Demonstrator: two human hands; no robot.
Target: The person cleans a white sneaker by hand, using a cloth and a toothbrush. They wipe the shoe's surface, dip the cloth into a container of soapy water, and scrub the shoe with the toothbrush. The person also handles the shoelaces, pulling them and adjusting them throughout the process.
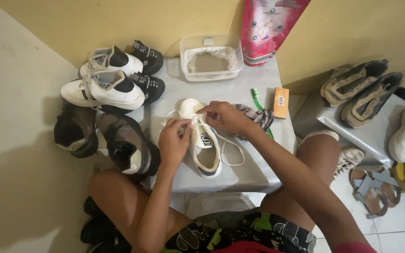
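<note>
A white sneaker (206,154) with a dark heel lies on a low grey table (249,173), toe pointing away from me. Both hands are over its lacing. My left hand (174,140) pinches the white shoelace (233,150) at the shoe's left side. Fingers of my right hand (226,117) grip the lace near the upper eyelets. Loose loops of lace trail to the right of the shoe.
A clear plastic tub (210,58), green toothbrush (258,100), striped cloth (258,116) and orange bar (281,102) sit on the table. White sneakers (104,89) and dark shoes (125,145) crowd the left. Grey shoes (362,89) and sandals (371,192) lie right.
</note>
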